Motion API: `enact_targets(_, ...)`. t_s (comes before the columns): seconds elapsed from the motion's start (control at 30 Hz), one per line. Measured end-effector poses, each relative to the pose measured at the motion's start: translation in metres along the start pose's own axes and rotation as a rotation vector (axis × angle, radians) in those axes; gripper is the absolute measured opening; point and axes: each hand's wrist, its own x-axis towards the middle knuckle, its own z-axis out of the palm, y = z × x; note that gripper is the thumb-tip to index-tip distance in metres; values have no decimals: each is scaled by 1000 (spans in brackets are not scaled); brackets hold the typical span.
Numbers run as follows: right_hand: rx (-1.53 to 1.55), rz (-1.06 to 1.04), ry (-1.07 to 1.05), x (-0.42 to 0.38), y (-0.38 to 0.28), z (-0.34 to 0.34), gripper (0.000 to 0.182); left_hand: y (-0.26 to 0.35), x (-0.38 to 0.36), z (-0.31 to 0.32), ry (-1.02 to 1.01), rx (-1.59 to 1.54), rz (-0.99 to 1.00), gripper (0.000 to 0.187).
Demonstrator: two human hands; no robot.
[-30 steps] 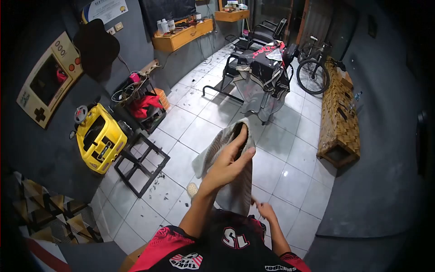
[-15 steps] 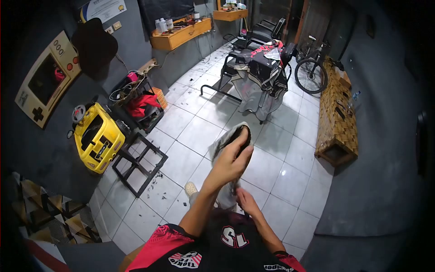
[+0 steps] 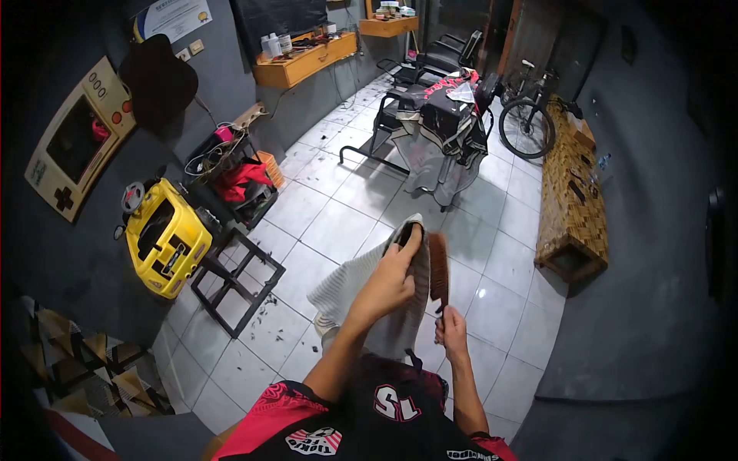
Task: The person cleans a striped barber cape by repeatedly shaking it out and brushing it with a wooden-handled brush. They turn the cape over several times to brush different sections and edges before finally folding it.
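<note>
A grey, finely striped cape (image 3: 350, 284) hangs down in front of my body, its dark-edged top gripped in my left hand (image 3: 388, 284). My left thumb points up along that upper edge. Close on its right side stands a brush (image 3: 439, 269) with reddish-brown bristles, held upright. My right hand (image 3: 452, 330) is wrapped round the brush's dark handle. The bristle side faces the cloth, near its right edge. The cape's lower part falls over my legs and hides most of them.
A black chair draped with another cape (image 3: 442, 154) stands ahead. At right are a woven bench (image 3: 573, 192) and a bicycle (image 3: 526, 127). On the left, a yellow toy car (image 3: 165, 238) sits by a black metal frame (image 3: 238, 284). Dark hair clippings (image 3: 265, 307) litter the tiles.
My right hand has moved up and right from behind the cape, bringing the brush into view beside it. The cape has spread out wider to the left; my left hand keeps its grip.
</note>
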Motion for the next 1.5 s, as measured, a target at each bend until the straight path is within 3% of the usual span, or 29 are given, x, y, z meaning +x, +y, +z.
enact_targets(0.1, 295, -189, -123, -20, -43, 42, 30, 4, 3, 5, -42, -56, -37, 73)
enact_targets(0.13, 269, -185, -141, -23, -43, 48, 34, 7, 4, 5, -60, -61, -51, 72)
enact_targets(0.2, 186, -104, -227, -16, -6, 45, 35, 13, 4, 4, -53, -61, -67, 71)
enact_targets(0.23, 190, 91, -160, -16, 3, 48, 36, 9, 4, 5, -27, -73, -44, 71)
enact_targets(0.27, 72, 179, -250, -10, 22, 34, 36, 6, 5, 4, 1, -85, -20, 71)
enact_targets(0.33, -531, -84, -114, 6, 97, 2, 45, 4, 6, -1, 24, -173, 54, 69)
enact_targets(0.4, -1116, 227, -195, 6, 128, -35, 48, 14, 6, -7, 29, -295, 121, 67)
enact_targets(0.5, -1552, 343, -152, 3, 141, -63, 53, 34, 4, -11, -34, -374, 102, 70)
enact_targets(0.53, -1447, 301, -94, 8, 141, -71, 49, 32, 3, -6, -12, -413, 141, 71)
enact_targets(0.6, -1241, 222, 17, 14, 143, -84, 42, 30, 5, -9, -110, -273, 36, 73)
enact_targets(0.7, -819, -45, 279, 30, 120, -80, 37, 25, 6, -3, -143, -107, -78, 73)
enact_targets(0.83, -10, -88, 229, -17, -36, 21, 27, 16, 9, 12, -66, 43, -119, 72)
enact_targets(0.93, 306, -161, 104, -37, -62, 59, 26, 18, 14, 21, 14, 19, -12, 69)
enact_targets(1.0, 44, -276, -39, -35, -39, 60, 28, 17, 17, 23, 25, 2, 18, 67)
enact_targets(1.07, -19, -147, -122, -18, 7, 42, 32, 25, 18, 13, -21, -83, -111, 69)
enact_targets(1.1, -273, -156, -20, -3, 49, 25, 33, 19, 18, 11, -21, -108, -77, 73)
enact_targets(1.13, -569, -192, -46, -4, 60, 12, 32, 12, 18, 9, -20, -132, -41, 76)
enact_targets(1.17, -865, -226, -73, -5, 68, -1, 30, 16, 18, 1, -115, -372, -146, 86)
enact_targets(1.23, -1371, 206, -125, -12, 90, -28, 29, 36, 15, -16, -209, -691, -250, 96)
enact_targets(1.3, -1525, 347, -157, -22, 104, -53, 31, 24, 13, -16, -332, -1023, -193, 113)
enact_targets(1.4, -1336, 210, 110, -25, 132, -80, 35, 27, 17, -13, -249, -1057, -171, 115)
enact_targets(1.5, -992, 90, 288, -7, 108, -78, 37, 10, 19, 5, -292, -962, -216, 110)
